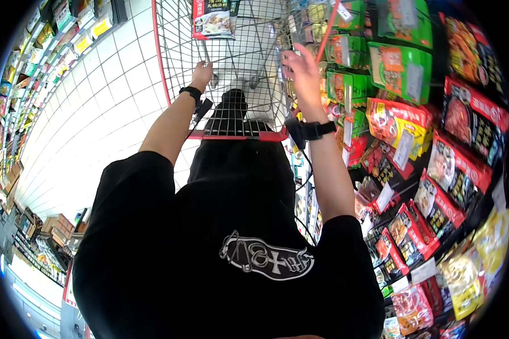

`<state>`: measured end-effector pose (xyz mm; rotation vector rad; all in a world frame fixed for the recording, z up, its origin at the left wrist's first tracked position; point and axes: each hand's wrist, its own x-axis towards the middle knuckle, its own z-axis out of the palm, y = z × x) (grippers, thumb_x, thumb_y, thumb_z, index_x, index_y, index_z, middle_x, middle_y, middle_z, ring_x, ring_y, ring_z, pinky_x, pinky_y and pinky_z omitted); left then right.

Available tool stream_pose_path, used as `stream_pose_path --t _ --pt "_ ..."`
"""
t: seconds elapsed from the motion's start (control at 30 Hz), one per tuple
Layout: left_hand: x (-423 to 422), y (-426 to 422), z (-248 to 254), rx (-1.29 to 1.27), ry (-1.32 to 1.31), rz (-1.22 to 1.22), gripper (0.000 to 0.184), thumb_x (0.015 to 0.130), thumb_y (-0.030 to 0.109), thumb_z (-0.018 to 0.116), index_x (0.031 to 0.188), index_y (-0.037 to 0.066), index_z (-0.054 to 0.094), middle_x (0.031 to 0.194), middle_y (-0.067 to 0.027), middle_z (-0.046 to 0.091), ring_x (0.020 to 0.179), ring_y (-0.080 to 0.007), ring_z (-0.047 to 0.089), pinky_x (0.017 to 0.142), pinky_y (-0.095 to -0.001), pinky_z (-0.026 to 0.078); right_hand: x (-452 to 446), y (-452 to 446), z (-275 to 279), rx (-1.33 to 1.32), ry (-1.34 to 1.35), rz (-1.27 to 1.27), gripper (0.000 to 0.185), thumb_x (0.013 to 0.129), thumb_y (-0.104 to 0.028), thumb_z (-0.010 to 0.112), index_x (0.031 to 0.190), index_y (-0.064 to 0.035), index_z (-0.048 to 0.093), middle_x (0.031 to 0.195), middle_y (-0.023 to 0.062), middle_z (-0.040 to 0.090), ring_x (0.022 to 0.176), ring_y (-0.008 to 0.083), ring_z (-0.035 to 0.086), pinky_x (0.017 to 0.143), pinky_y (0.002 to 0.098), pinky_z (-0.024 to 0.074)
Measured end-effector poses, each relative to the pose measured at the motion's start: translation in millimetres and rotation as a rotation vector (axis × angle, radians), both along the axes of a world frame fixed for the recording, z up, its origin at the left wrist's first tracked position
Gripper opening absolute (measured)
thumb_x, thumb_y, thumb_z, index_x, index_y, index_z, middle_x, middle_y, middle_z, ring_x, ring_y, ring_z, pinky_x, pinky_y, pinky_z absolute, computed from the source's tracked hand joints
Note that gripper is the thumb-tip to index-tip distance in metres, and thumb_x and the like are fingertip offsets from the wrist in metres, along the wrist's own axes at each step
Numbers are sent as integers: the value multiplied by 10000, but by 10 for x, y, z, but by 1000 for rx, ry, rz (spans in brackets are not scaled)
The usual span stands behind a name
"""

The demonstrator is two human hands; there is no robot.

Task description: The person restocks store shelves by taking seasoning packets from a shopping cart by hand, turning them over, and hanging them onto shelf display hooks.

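My left hand (202, 73) is over the left part of the shopping cart (158, 53), its fingers curled in; whatever may be inside them is hidden. My right hand (303, 69) is raised at the cart's right side, fingers apart and bent, nothing in them. It is close to the shelf of hanging packets. In the far part of the cart lies a red, white and black food packet (214, 24) with a picture of a dish. The cart's red handle (274, 136) crosses in front of my body, nearer to me than both hands.
Green packets (400, 70) and red-and-black food packets (464, 113) hang in rows close on my right. Pale tiled floor (113, 90) stretches along the left. Beyond it stands another stocked shelf (45, 45). Black wristbands with cables sit on both wrists.
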<state>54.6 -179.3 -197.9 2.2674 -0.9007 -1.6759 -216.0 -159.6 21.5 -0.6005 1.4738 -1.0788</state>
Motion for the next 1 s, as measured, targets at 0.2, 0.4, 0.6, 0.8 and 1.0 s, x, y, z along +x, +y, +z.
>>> stream_pose_path --t 0.2,0.4,0.6,0.8,1.0 --pt "-29 20 159 43 106 181 582 887 311 557 1364 23 389 987 -106 616 779 -165 563 617 -295 452 554 -551 -1179 193 -95 132 454 883 -221 617 1290 -83 470 1070 74 610 977 176 566 812 322 481" --pt "-5 143 489 43 383 447 529 932 277 500 1398 83 341 1358 -113 443 1201 -288 454 957 -398 419 1047 -1046 -2365 346 92 228 494 841 -275 666 1252 -49 509 884 95 633 681 170 577 563 327 471" --pt "24 227 755 -28 483 541 529 939 255 501 1398 59 327 1394 -142 393 1229 -275 426 993 -401 398 1257 -1368 -3615 159 264 297 309 841 -326 667 1002 -74 588 793 23 586 620 105 527 510 279 446" --pt "22 217 915 -71 521 496 539 947 278 487 1404 48 317 1408 -152 375 1243 -280 415 1015 -403 377 1382 -1411 -3060 303 106 185 189 850 -173 647 966 -35 593 725 40 607 571 149 618 569 258 549" --pt "79 142 1186 -94 557 472 595 924 321 536 1409 58 312 1368 -106 400 1194 -247 421 999 -405 363 823 -1074 -1644 346 -195 264 214 848 -118 611 1010 21 589 876 64 626 691 124 594 653 254 553"
